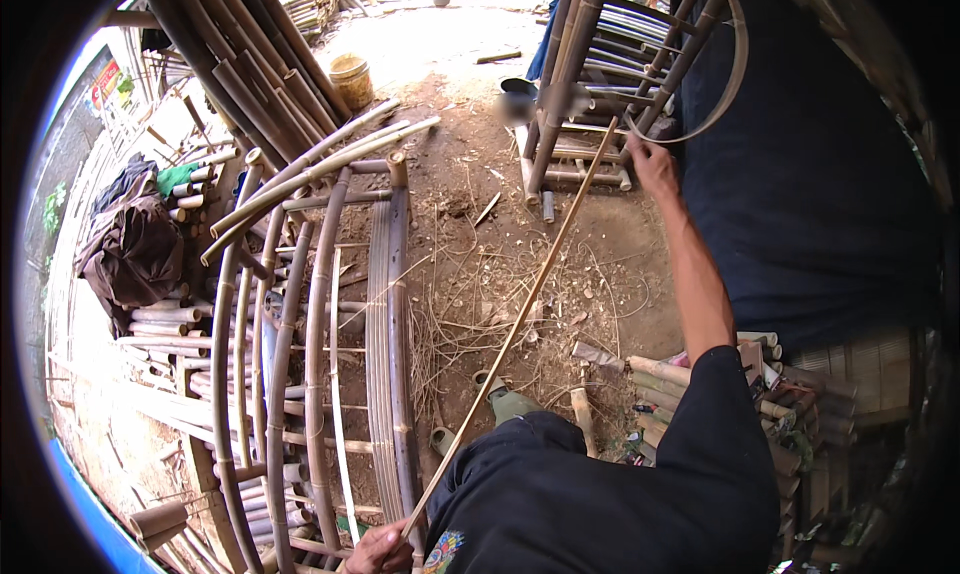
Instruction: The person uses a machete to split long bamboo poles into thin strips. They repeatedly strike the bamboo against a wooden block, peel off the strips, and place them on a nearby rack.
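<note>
My left hand [380, 550] is at the bottom edge, its fingers closed round the lower end of a long thin bamboo strip [535, 289]. The strip slants up and away to the right, across the front of my body. My right arm is stretched out far to the right. At its end my right hand [655, 169] is closed on a curved, flat bamboo strip [738, 69], which arcs up and round beyond the fingers. The long strip's far tip lies close to the right hand; whether they touch I cannot tell.
A bamboo frame [397, 274] with upright poles stands at my left. Another bamboo frame [565, 94] is ahead right, beside a dark cloth [810, 194]. Thin shavings [470, 319] litter the dirt floor. Cut bamboo pieces [655, 374] lie near my right side. A yellowish bucket [351, 79] stands ahead.
</note>
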A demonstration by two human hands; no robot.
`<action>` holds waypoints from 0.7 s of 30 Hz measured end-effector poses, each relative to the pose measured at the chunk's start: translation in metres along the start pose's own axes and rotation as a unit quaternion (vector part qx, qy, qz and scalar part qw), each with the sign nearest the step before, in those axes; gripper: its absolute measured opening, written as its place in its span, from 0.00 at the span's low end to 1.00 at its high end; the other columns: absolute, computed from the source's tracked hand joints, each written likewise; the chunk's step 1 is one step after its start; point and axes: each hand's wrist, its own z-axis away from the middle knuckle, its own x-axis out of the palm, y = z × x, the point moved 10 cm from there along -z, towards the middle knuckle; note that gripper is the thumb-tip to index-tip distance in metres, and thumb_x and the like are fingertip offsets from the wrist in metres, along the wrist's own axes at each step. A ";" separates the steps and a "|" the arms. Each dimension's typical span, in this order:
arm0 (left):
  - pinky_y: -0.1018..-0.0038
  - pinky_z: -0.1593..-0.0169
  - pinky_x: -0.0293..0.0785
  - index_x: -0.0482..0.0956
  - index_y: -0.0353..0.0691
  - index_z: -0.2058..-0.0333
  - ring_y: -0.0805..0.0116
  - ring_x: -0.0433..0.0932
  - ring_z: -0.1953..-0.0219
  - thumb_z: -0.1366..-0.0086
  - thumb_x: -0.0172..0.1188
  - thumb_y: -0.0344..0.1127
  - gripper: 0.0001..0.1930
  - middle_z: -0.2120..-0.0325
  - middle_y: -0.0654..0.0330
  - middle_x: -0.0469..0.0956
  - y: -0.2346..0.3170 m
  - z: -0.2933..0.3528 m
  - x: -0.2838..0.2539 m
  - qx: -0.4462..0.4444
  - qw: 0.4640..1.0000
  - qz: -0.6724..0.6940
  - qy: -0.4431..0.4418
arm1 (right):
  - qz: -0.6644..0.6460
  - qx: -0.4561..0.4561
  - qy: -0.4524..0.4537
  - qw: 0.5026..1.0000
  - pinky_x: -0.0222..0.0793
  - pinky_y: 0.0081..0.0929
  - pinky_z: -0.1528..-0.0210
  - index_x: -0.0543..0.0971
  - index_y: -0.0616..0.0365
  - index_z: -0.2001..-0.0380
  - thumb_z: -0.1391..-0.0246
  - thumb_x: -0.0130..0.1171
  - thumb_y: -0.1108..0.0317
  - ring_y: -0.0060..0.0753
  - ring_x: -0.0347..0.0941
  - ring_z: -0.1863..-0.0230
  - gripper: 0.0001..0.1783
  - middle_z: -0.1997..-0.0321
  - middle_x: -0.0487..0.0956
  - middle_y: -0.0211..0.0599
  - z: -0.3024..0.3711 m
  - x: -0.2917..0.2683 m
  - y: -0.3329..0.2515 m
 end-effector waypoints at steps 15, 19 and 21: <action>0.84 0.86 0.51 0.68 0.35 0.41 0.85 0.57 0.90 0.27 0.48 0.44 0.23 0.89 0.72 0.62 0.195 -0.177 0.113 0.264 0.921 -0.259 0.122 | -0.106 -0.351 -0.092 0.926 0.64 0.27 0.93 0.74 0.55 0.77 0.42 0.39 0.29 0.23 0.60 0.93 0.38 0.90 0.66 0.25 0.260 0.040 -0.284; 0.83 0.84 0.53 0.68 0.37 0.39 0.84 0.58 0.87 0.27 0.49 0.41 0.22 0.87 0.72 0.62 0.185 -0.160 0.126 0.267 0.915 -0.269 0.140 | -0.119 -0.156 -0.208 0.958 0.64 0.30 0.91 0.74 0.56 0.74 0.41 0.42 0.31 0.27 0.69 0.89 0.36 0.87 0.72 0.31 0.212 0.053 -0.245; 0.83 0.83 0.53 0.67 0.36 0.39 0.85 0.58 0.87 0.27 0.49 0.42 0.22 0.87 0.72 0.62 0.177 -0.152 0.127 0.260 0.915 -0.271 0.145 | -0.079 -0.090 -0.245 0.962 0.62 0.29 0.92 0.73 0.55 0.73 0.40 0.39 0.30 0.24 0.67 0.89 0.36 0.86 0.72 0.32 0.201 0.056 -0.219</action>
